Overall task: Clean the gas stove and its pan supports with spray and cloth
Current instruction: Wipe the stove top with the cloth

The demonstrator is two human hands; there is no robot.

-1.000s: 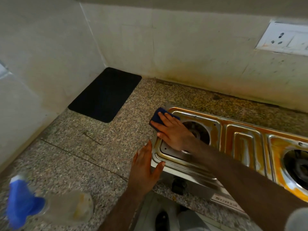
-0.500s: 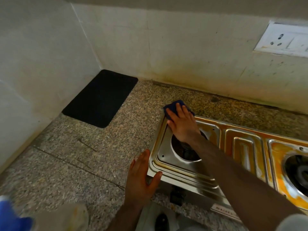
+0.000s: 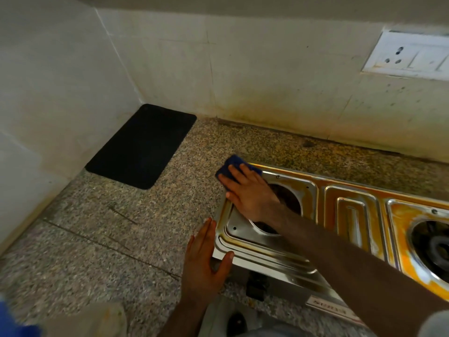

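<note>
- While the right hand (image 3: 250,195) presses a blue cloth (image 3: 230,166) flat on the stove's (image 3: 340,210) far left corner, fingers straight.
- Left hand (image 3: 204,261), fingers straight, braces the stove's left edge.
- Stove sits on the granite surface (image 3: 97,239).

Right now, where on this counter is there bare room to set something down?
Bare granite counter lies between the black mat, the stove and the spray bottle; another strip runs behind the stove along the wall. The stove's left end is crowded: right hand presses the blue cloth, left hand braces it.
</note>
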